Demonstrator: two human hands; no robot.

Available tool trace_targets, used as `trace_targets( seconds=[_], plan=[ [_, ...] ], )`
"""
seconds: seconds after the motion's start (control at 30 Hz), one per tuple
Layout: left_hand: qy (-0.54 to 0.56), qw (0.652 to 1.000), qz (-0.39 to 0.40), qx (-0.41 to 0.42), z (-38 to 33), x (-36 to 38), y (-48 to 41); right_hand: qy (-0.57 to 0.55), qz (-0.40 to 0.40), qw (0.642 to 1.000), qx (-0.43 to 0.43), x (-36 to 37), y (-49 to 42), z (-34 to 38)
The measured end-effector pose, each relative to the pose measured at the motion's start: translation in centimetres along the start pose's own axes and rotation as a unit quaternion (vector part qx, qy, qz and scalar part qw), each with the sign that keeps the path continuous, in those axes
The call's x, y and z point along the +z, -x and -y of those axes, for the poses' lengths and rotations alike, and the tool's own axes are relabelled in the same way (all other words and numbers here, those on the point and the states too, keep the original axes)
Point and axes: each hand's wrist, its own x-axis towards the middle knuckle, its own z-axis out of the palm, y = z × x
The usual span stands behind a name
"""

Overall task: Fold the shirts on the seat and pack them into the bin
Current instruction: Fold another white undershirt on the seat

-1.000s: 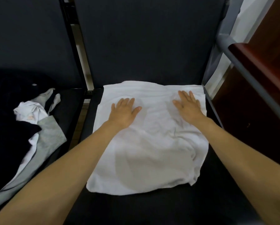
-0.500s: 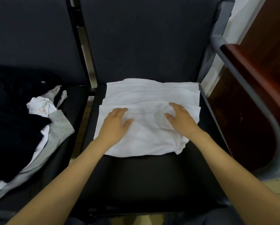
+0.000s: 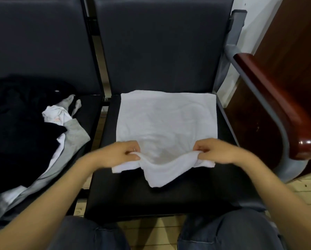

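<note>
Shirt, where: the white shirt (image 3: 167, 120) is lying on the right-hand seat (image 3: 151, 195), its far edge sitting close to the backrest (image 3: 160, 42).
Shirt, hidden: both hands are covering its near corners, and no collar or sleeve is showing, so I'm not telling which end is which.
Shirt, look: it's spreading out as a rough square, faintly creased. The near edge is rising off the cushion, and a loose flap is sagging to a point between the hands.
Left hand: the left hand (image 3: 118, 154) is pinching the near left edge, fingers curling round the cloth. It's blurring, so the fingertips are hard to make out.
Right hand: the right hand (image 3: 217, 150) is pinching the near right edge, with the cloth bunching at the thumb and the fingertips tucking out of sight.
Pile: on the next seat to the left, a pile (image 3: 24, 123) of black, white and grey clothes is lying tangled and running off the left edge. How many pieces, I cannot tell.
Armrest: a red-brown armrest (image 3: 277, 105) is running along the right of the seat.
Knees: two knees (image 3: 223, 231) in dark jeans are showing at the bottom, the frame cutting them off.
</note>
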Motion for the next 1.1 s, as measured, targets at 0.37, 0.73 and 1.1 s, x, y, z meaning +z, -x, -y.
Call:
trace_targets(
  seconds=[0.37,0.73,1.1],
  plan=[
    [-0.109,0.92,-0.372,-0.059,-1.9,2.4,-5.6,-0.028,-0.321,0.946,0.044,-0.1,-4.4,0.2],
    [-0.117,0.909,-0.397,-0.054,-0.2,8.5,-6.0,0.108,-0.236,0.965,0.036,7.0,-5.4,-0.5],
    [0.422,0.845,-0.274,-0.181,-2.4,4.0,-4.1,0.008,-0.311,0.944,-0.113,8.9,-6.5,3.0]
  ],
)
